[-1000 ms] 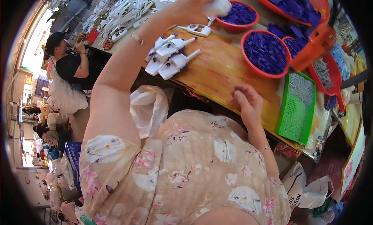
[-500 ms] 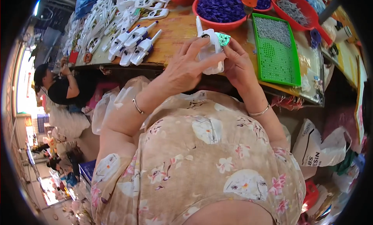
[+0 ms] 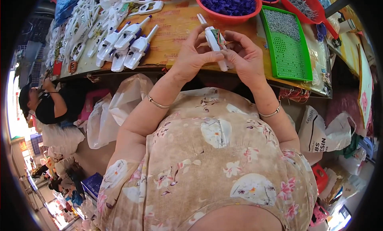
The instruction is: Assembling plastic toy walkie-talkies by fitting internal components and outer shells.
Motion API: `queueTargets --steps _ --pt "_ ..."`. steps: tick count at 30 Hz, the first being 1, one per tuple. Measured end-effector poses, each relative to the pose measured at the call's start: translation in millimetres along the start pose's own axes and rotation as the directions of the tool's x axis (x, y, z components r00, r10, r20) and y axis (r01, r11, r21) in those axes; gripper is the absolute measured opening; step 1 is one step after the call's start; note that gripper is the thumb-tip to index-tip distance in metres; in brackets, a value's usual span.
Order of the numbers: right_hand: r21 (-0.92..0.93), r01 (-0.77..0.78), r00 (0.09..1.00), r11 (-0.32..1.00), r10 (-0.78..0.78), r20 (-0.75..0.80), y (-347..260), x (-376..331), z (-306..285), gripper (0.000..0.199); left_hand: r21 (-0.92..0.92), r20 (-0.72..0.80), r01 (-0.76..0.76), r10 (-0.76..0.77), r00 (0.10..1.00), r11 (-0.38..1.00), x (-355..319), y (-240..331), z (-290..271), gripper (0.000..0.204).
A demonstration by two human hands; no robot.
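A white plastic casing (image 3: 211, 39) with a narrow prong at its far end is held upright and edge-on above the table's front edge. My left hand (image 3: 193, 57) grips it from the left, thumb pressed on its near part. From the right, my right hand (image 3: 245, 57) pinches it with the thumb, its fingers curled behind. A small green circuit board (image 3: 217, 35) shows at the casing's open side, between the hands; how it sits inside is partly hidden. To the left lies a pile of assembled white-and-purple devices (image 3: 127, 43).
Many loose white casings (image 3: 81, 27) heap at the far left. Beyond my hands stands a red bowl (image 3: 229, 17) of purple parts. A green perforated tray (image 3: 289, 57) of screws and a red scoop (image 3: 319, 11) of metal pieces sit right. Another person (image 3: 52, 101) sits left.
The casing has turned from facing me to edge-on, and the circuit board has come from beside it to its open side. My right hand has shifted round to grip the casing.
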State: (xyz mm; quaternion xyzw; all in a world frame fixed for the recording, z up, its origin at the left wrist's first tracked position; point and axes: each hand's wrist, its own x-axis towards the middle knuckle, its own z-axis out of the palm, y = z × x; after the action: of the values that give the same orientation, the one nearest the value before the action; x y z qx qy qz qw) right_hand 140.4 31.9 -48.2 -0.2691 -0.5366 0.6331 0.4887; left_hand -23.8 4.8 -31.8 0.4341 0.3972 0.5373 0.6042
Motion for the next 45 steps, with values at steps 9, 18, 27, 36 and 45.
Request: queueTargets --steps 9,18,27,36,45 --pt "-0.088 0.081 0.964 0.993 -0.100 -0.246 -14 -8 -2 0.032 -0.513 0.095 0.113 -0.075 0.993 0.851 2 -13 -20 0.090" --pt "-0.112 0.064 0.956 0.992 -0.094 -0.278 -10 -13 -6 0.029 -0.452 -0.006 0.136 -0.155 0.988 0.882 -10 3 -20 0.081" --pt "0.080 0.126 0.954 0.989 -0.098 -0.284 -10 -16 -1 0.030 -0.167 -0.145 -0.045 0.021 0.989 0.985 -1 -8 -18 0.076" --pt "0.465 -0.043 0.966 0.884 0.156 -0.207 3 -17 -12 0.032 -0.594 -0.038 0.151 -0.215 0.976 0.790 -3 -6 -30 0.044" --pt "0.456 -0.162 0.971 0.875 0.225 -0.087 6 -22 0 0.031 -0.576 0.076 0.210 -0.203 0.976 0.790 -14 2 -11 0.048"
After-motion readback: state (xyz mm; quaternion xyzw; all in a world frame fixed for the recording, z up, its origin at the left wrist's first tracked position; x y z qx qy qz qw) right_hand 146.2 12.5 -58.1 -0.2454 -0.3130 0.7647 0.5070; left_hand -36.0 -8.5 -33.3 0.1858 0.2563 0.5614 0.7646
